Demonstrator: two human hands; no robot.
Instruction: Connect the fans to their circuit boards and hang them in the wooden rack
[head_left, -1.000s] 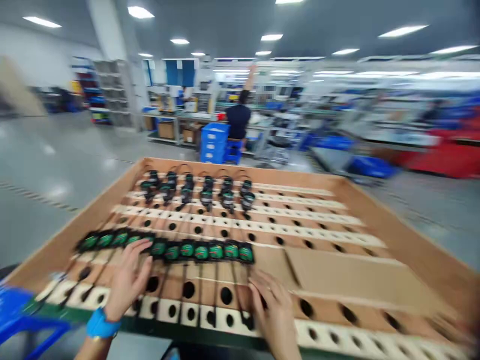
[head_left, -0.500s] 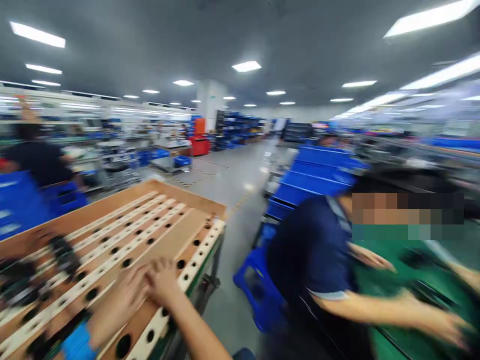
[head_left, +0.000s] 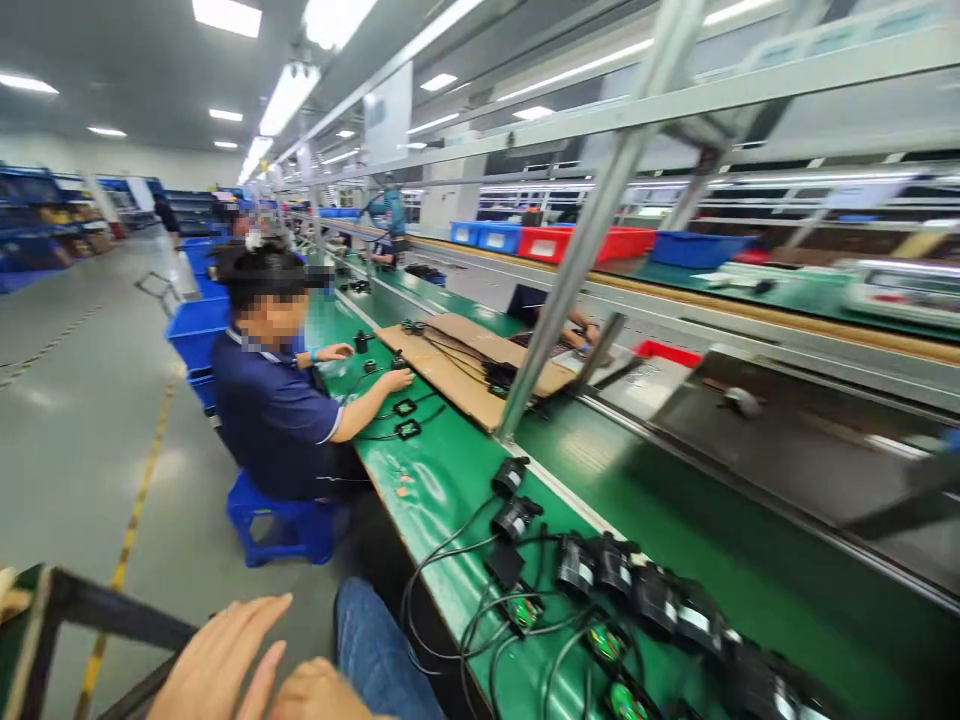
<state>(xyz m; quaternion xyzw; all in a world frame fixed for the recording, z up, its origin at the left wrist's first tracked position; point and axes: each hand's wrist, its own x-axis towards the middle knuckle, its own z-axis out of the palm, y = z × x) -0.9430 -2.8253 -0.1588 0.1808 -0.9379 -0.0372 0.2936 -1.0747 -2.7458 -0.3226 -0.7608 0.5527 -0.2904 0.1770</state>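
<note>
At the bottom edge of the head view, my left hand point(head_left: 221, 660) is raised with its fingers stretched out and nothing in it. Just to its right is my right hand point(head_left: 319, 692), cut off by the frame; its fingers are mostly hidden. Both hands are in front of my knee in blue jeans point(head_left: 382, 650), beside the green workbench point(head_left: 420, 510). On that bench lie several black round housings point(head_left: 574, 565) in a row, with black cables point(head_left: 469, 625) and small green circuit boards point(head_left: 525, 608). Neither hand touches these parts.
Further along the bench, a seated co-worker point(head_left: 274, 410) handles small black parts. A cardboard sheet point(head_left: 465, 395) with cables lies there. A metal post point(head_left: 570, 270) rises from the bench. A dark frame point(head_left: 112, 610) stands at lower left, and a blue stool point(head_left: 277, 520) is under the co-worker.
My view has swung right, from the wooden tray with holed strips to the green bench. My hands, touching each other over the tray before, are now low beside my knee.
</note>
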